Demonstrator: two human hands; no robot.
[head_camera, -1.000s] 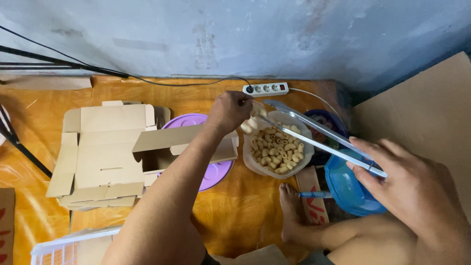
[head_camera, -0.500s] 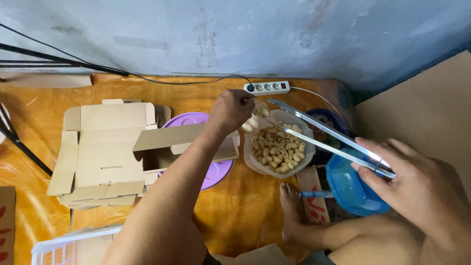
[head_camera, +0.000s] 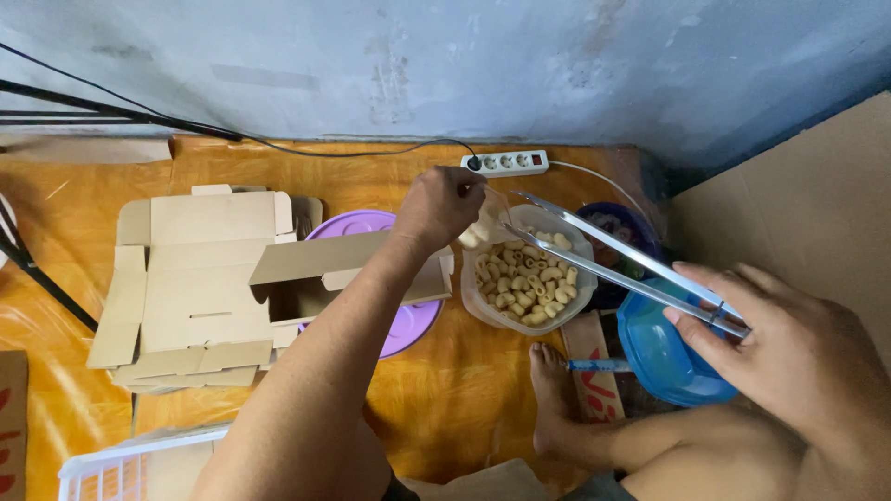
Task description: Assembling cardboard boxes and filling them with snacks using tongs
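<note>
**Metal tongs held over a tub of pale snack pieces**

Metal tongs point(head_camera: 613, 255): long, two-armed, held by the right hand point(head_camera: 789, 357) at the hinge end. The arms run up and to the left, the tips reaching over the far rim of a clear plastic tub point(head_camera: 471, 295). The two arms stand apart at the tips with nothing between them. The right hand's fingers point(head_camera: 710, 278) are curled around the rear of the tongs, pinching them.

The tub stands on the orange floor point(head_camera: 445, 408), filled with pale, curled snack pieces point(head_camera: 524, 283). The left hand point(head_camera: 441, 206) is at the tub's left rim, closed around a bit of clear plastic with some pale pieces showing below it; what exactly it grips cannot be told.

Surroundings:
- A small open cardboard box point(head_camera: 325, 274) lies just left of the tub, under the left forearm, resting partly on a purple round lid point(head_camera: 357, 227).
- A stack of flattened cardboard boxes point(head_camera: 190, 278) lies further left.
- A blue plastic container point(head_camera: 654, 357) sits below the right hand, beside the tub.
- A dark blue bowl point(head_camera: 622, 223) stands behind the tub, partly hidden by the tongs.
- A white power strip point(head_camera: 506, 164) lies at the foot of the grey wall point(head_camera: 445, 65).
- A bare foot point(head_camera: 552, 390) rests on the floor in front of the tub.
- A white basket point(head_camera: 111, 468) shows at the lower left edge.
</note>
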